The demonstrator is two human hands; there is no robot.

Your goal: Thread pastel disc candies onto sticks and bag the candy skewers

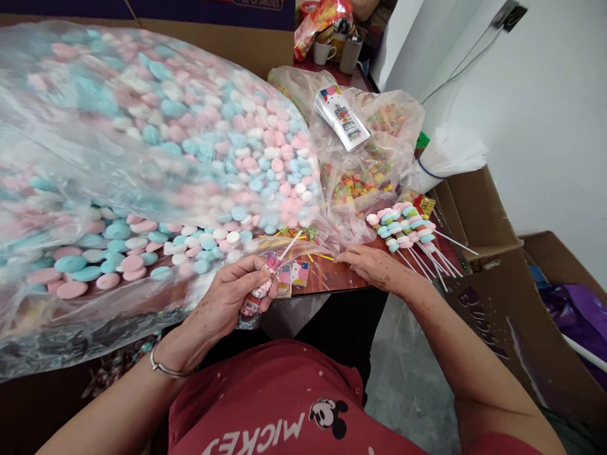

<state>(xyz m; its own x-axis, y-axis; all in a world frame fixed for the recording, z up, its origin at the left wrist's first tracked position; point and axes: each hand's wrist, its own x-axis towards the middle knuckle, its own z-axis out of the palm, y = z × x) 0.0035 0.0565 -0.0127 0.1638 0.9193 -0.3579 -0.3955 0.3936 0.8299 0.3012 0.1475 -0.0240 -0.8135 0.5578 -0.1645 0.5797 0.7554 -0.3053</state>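
Observation:
My left hand [241, 287] is closed around a wrapped marshmallow stick [251, 306]. Its clear printed wrapper is gathered at the top, and a white stick [290, 245] pokes up past my thumb. Over the table edge my right hand [377, 268] reaches in with fingers stretched out. Its fingertips are beside yellow twist ties [322, 256] and the crumpled clear plastic; no held thing shows in it. Small printed cards [300, 273] lie just beyond my left hand. To the right of my right hand lie several pink, blue and white marshmallow skewers [403, 226] on white sticks.
A huge clear bag of marshmallows [190, 145] covers the left side. Behind are a bag of colourful gummies [360, 183], a banded stack of printed wrappers [342, 118] and mugs [324, 53]. Cardboard boxes [478, 208] and a bundle of white sticks [450, 151] stand right.

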